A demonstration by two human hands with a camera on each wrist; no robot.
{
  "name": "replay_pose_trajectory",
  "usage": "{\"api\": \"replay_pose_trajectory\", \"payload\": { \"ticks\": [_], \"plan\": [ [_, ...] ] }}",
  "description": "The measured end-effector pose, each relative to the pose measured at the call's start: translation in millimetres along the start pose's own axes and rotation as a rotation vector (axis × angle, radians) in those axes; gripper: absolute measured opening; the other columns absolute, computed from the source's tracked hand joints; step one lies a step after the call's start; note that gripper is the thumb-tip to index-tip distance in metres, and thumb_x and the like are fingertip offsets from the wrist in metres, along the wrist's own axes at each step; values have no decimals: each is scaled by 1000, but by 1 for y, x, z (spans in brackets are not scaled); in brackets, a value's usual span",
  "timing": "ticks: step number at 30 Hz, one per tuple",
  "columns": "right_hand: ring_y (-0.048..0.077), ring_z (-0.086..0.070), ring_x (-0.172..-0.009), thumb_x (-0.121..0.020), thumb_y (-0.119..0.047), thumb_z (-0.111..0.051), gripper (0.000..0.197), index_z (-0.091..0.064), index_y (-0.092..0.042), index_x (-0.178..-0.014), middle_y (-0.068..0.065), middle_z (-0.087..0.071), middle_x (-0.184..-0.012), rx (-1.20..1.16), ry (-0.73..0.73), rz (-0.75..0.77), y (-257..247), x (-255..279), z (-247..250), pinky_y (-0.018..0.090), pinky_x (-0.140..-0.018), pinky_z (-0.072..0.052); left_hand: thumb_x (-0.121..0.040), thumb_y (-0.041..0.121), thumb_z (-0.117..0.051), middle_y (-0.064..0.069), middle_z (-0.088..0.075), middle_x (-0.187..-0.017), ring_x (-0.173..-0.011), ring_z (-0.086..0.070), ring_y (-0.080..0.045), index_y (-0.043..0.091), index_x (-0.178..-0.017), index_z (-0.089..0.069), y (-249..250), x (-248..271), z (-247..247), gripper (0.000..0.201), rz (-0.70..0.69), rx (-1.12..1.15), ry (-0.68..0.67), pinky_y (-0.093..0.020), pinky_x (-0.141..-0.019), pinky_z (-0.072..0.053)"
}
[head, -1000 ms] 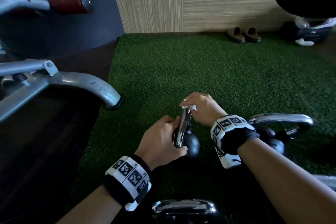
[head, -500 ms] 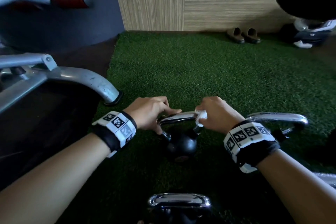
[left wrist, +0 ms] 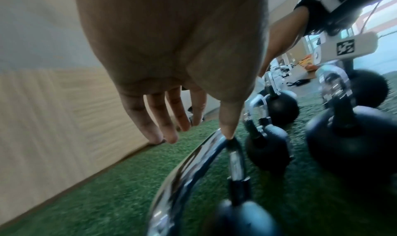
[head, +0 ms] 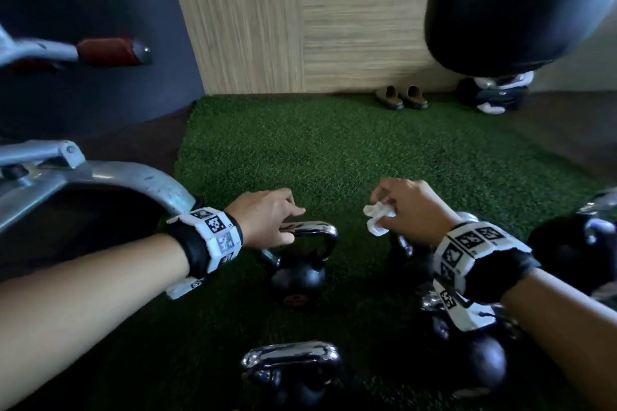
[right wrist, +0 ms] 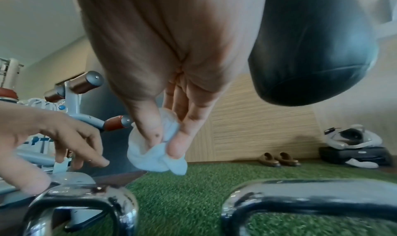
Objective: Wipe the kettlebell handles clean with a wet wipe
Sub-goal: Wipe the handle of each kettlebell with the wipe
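I see the left hand (head: 267,215) resting relaxed fingers on the kettlebell handle (head: 312,229) at frame centre. The right hand (head: 409,207) pinches the wet wipe (head: 377,218), now lifted off that handle.

Head view: high, looking forward-down over turf (head: 334,150). Left wrist view: very close, blurred, probably aimed along fingers (left wrist: 169,120) toward 2 o'clock. Right wrist view: low, facing wall. All share chrome kettlebell handle (head: 310,228).
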State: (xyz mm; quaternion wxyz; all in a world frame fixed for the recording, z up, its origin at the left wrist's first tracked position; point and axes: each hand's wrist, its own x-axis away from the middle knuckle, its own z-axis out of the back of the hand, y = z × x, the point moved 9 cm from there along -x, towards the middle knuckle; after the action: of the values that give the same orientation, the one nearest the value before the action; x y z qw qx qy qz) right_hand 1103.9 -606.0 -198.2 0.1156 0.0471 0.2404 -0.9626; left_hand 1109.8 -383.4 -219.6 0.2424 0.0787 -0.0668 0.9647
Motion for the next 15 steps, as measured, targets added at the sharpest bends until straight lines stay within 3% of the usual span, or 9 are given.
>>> {"api": "replay_pose_trajectory", "payload": {
  "ticks": [3,6,8,9,12,15],
  "plan": [
    [10,-62,-80,-77,-17,-77,20,-73,-21,-96,-10,-66,-82,55,46,-53,27,28,45,6,-60,-35,-91,45,-68,12,-61,-125,-113,-62,-16,43,-137,-61,41,1,21,46,-51,28,-93,-32,-85,-47],
    [13,-60,-80,-75,-14,-81,17,-79,-20,-91,-6,-67,-82,61,148,-114,48,59,91,21,-66,-38,-89,37,-73,10,-73,-121,-109,-68,-14,31,-130,-71,66,-18,26,41,-45,170,-150,-27,-87,-52],
    [10,-60,-75,-75,-10,-81,17,-81,-19,-90,-9,-64,-78,83,227,-131,64,82,116,16,-65,-37,-88,34,-77,5,-75,-119,-111,-69,-16,24,-124,-74,81,-46,19,37,-8,280,-132,-27,-94,-54],
    [4,-59,-70,-74,-9,-81,19,-82,-19,-90,-12,-63,-75,94,270,-132,70,93,126,8,-63,-35,-87,32,-78,4,-77,-112,-108,-71,-17,23,-119,-75,87,-60,12,34,25,341,-115,-27,-92,-55],
    [-14,-57,-67,-74,-6,-81,27,-82,-23,-95,-19,-63,-73,135,340,-150,86,118,140,-2,-67,-36,-84,28,-81,-4,-78,-81,-81,-77,-24,11,-101,-78,108,-96,-23,24,148,531,-121,-31,-75,-62],
    [-5,-61,-72,-73,-4,-76,34,-80,-27,-98,-19,-68,-80,190,346,-193,94,131,142,0,-69,-38,-79,29,-83,-6,-69,-64,-68,-71,-23,6,-76,-73,125,-127,-64,25,243,661,-172,-34,-74,-64]
  ]
}}
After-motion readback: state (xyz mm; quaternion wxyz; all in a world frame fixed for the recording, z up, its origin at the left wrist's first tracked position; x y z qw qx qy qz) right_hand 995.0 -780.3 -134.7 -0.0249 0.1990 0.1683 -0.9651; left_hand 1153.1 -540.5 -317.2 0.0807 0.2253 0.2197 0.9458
